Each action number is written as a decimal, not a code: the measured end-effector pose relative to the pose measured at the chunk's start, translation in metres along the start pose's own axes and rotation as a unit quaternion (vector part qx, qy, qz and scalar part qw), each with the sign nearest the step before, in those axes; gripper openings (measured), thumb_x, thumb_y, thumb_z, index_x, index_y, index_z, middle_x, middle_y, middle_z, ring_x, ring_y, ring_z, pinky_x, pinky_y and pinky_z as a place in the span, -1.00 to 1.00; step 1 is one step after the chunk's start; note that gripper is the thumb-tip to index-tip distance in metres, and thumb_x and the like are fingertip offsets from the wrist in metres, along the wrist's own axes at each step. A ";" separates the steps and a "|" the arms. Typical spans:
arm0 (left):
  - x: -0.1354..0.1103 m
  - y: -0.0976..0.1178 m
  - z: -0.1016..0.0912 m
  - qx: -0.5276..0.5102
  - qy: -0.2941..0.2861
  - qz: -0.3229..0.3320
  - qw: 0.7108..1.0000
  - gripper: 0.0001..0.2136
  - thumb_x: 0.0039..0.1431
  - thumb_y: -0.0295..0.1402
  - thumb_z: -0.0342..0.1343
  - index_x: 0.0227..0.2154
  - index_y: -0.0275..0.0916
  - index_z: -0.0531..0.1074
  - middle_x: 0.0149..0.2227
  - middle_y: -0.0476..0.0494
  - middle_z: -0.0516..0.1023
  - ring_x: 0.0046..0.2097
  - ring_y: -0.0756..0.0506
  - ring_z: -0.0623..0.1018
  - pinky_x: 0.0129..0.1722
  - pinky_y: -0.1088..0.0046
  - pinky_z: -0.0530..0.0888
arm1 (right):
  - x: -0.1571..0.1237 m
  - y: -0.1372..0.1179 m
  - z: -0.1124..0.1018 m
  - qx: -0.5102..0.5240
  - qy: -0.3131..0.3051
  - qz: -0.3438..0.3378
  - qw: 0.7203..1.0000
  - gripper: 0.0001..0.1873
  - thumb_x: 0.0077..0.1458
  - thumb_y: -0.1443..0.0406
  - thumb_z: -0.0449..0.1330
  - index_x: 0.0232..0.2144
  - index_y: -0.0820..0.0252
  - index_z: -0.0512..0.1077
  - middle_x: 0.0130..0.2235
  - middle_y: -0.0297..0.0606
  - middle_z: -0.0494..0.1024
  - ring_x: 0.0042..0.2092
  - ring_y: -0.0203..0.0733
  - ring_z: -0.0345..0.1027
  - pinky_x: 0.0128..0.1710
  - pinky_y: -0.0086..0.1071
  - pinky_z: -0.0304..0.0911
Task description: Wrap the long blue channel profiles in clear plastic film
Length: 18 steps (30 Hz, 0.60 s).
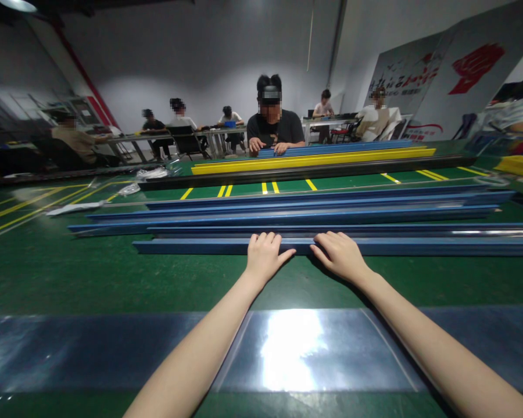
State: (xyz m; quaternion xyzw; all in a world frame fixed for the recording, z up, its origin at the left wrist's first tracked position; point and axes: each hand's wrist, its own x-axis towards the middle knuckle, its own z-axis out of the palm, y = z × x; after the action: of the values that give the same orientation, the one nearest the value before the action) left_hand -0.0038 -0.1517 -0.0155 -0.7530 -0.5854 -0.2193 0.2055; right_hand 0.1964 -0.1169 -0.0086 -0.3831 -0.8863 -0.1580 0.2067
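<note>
Both my arms reach forward over a green floor-like surface [113,278]. My left hand [265,255] and my right hand [340,255] rest side by side on the nearest long blue rail [192,247], with fingers curled over its far edge and thumbs on the near side. Each hand grips that rail. Behind it lie several more long blue rails [287,217], all running left to right.
A shiny clear plastic sheet [296,348] lies under my forearms. Further back are a dark rail [309,172] and a yellow rail [314,161]. A person in a black shirt [272,128] sits opposite with hands on blue rails. Other people sit at tables [165,139] behind.
</note>
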 end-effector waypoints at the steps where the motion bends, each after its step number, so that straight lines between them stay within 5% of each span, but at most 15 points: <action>1: 0.000 0.000 0.000 0.000 -0.001 0.000 1.000 -0.63 0.08 -0.01 -0.06 -0.43 -0.24 0.38 -0.38 -0.14 0.47 -0.30 -0.13 0.39 -0.31 0.34 0.17 | 0.000 0.000 0.000 0.001 0.000 0.000 1.000 -0.67 0.18 0.18 -0.15 -0.42 0.21 0.32 -0.43 -0.24 0.44 -0.36 -0.22 0.20 -0.35 -0.36 -0.08; 18: 0.000 0.000 0.001 -0.016 0.005 0.001 1.000 -0.66 0.06 -0.03 -0.02 -0.42 -0.24 0.39 -0.38 -0.13 0.47 -0.29 -0.12 0.40 -0.31 0.33 0.18 | -0.001 0.002 0.001 0.005 -0.003 -0.005 1.000 -0.67 0.18 0.19 -0.16 -0.40 0.21 0.33 -0.41 -0.22 0.44 -0.36 -0.22 0.21 -0.35 -0.37 -0.05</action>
State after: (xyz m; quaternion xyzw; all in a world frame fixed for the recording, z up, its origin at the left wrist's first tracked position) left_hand -0.0041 -0.1512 -0.0167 -0.7555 -0.5800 -0.2327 0.1965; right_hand 0.1987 -0.1157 -0.0099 -0.3783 -0.8896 -0.1537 0.2049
